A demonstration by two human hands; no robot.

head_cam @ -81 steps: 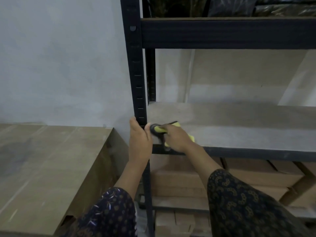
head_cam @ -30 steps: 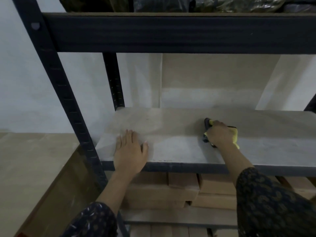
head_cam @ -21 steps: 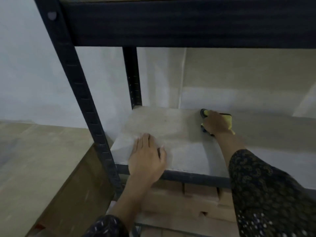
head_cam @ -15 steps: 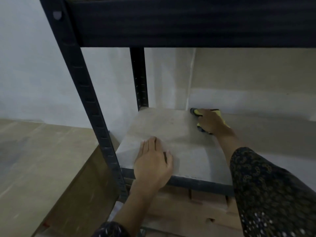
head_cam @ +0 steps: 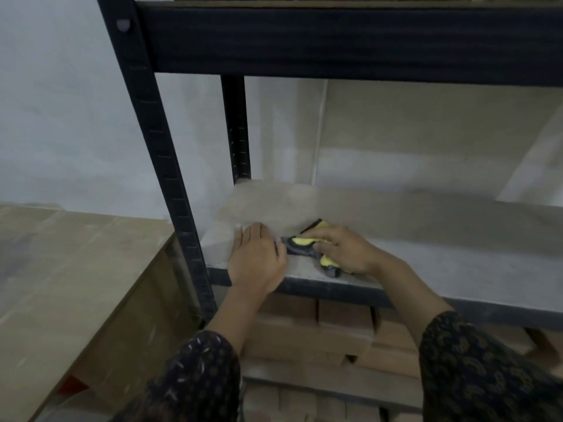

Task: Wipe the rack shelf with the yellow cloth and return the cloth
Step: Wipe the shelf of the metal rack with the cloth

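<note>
Brown board (head_cam: 70, 269) fills the lower left, lying lower than the rack shelf. Just right of it the black metal post (head_cam: 161, 153) of the rack rises at a slant, and a second post (head_cam: 239, 132) stands further back against the pale wall. A wide black beam (head_cam: 350, 41) crosses the top.

The left hand (head_cam: 259, 263) lies palm down on the grey shelf (head_cam: 441, 248) near its front left corner, its heel over the front edge. Its fingers (head_cam: 249, 237) are straight and close together, pressing flat on the surface and holding nothing.

Just beside the left hand's thumb sits the yellow cloth (head_cam: 301, 240), dark-edged and bunched, resting on the shelf near the front. The right hand (head_cam: 344, 251) covers most of it. The right fingers (head_cam: 327, 240) are curled down over the cloth and grip it against the shelf, with yellow folds showing past the fingertips and below the thumb. The two hands are near each other; whether they touch is unclear.

Both forearms come up from dark patterned sleeves. Under the shelf, stacked cardboard boxes (head_cam: 341, 327) fill the lower level.
</note>
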